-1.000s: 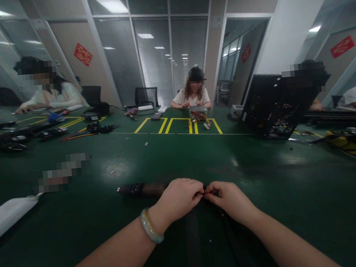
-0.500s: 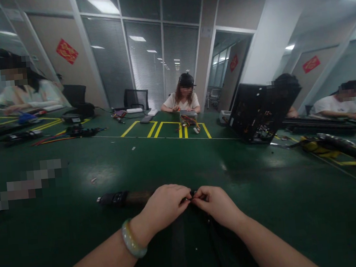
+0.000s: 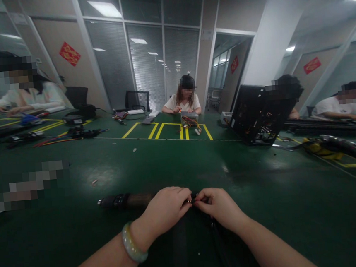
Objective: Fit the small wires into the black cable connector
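On the green table lies a dark rod-like thing (image 3: 137,200) with a brown middle section, a ribbed black part and a small metal tip at its left end; its exact kind is unclear. My left hand (image 3: 170,205), with a pale green bangle on its wrist, rests over its right portion, thumb and fingers pinched together. Close beside it, my right hand (image 3: 217,205) is also pinched. A small dark piece with a shiny spot (image 3: 190,201) shows between the fingertips, too small to name. Below my right hand runs a long black thing (image 3: 216,238), mostly lost in shadow.
A black computer case (image 3: 251,114) stands tilted at the back right, near a black and yellow bundle (image 3: 325,147). Across the table a person (image 3: 186,101) handles a box with coloured wires (image 3: 191,122). More cables (image 3: 78,132) lie at the left. Other people sit at both sides.
Both hands stay in nearly the same place, with only slight finger movement at the small piece. The whole view has shifted a little.
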Motion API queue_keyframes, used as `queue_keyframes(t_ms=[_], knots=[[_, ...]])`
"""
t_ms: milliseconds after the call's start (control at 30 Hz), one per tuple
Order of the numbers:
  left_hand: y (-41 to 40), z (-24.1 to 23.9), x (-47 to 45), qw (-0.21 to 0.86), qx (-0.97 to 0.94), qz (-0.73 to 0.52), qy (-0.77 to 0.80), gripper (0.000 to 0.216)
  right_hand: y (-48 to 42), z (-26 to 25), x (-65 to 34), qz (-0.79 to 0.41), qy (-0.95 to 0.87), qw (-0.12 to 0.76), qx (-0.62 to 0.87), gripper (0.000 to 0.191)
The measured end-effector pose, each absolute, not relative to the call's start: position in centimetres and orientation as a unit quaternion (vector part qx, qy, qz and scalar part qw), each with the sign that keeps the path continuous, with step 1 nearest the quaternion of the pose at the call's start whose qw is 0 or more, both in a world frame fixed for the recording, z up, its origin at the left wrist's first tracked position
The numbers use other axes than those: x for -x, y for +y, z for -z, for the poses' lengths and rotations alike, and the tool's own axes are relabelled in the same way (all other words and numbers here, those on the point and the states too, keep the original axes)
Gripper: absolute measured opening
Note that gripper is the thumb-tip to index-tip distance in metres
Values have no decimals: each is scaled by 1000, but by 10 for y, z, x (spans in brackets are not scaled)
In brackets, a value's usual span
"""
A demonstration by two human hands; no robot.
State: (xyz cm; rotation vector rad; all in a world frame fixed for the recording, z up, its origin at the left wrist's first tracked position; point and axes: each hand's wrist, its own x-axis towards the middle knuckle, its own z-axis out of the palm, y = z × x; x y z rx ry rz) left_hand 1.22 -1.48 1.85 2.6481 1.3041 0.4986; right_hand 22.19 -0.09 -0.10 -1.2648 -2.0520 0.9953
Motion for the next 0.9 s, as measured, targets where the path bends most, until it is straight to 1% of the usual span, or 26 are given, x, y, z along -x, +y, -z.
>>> queue_keyframes(t_ms=[200,367,567,900], knots=[[-14,-18,-12,68,-885,-163,430,5,-1,1,-221,-363,-762,263,467,9],[-16,-21,-13,73,-877,-161,448,11,-1,4,-221,-368,-759,269,464,9],[-16,-19,-11,76,-881,-167,436,7,-1,-1,-221,-343,-771,267,466,9],[-17,-23,-13,69,-883,-154,438,6,-1,-1,-221,-347,-771,261,466,10]])
